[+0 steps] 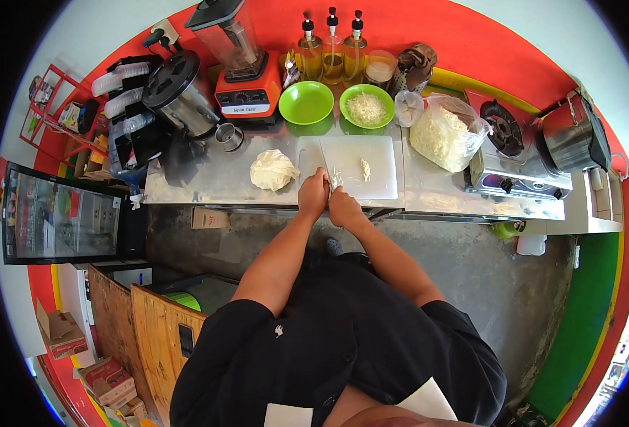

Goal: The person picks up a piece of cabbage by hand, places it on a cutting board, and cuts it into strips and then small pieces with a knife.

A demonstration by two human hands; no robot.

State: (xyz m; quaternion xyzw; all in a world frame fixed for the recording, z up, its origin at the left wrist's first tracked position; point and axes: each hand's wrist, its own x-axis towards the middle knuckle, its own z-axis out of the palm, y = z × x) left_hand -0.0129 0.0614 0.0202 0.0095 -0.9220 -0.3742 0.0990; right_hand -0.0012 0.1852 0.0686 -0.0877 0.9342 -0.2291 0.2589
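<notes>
My left hand (314,191) is closed in a fist at the near edge of a white cutting board (382,153). Right beside it, my right hand (345,208) is also closed, its thumb side towards the left hand. Thin white shreds (336,177) show between and just beyond the two hands. What either hand grips is hidden by the fingers, and I cannot tell its kind. A small pile of white shreds (366,169) lies on the board farther right. Left of the board sits a crumpled whitish bundle (273,170) on the steel counter (208,181).
Behind the board stand a green bowl (306,103) and another green bowl (343,107) holding pale shreds (366,109). A plastic bag of shreds (442,135) lies to the right, beside a gas stove (517,174). At the back are a blender (247,89) and pump bottles (333,57).
</notes>
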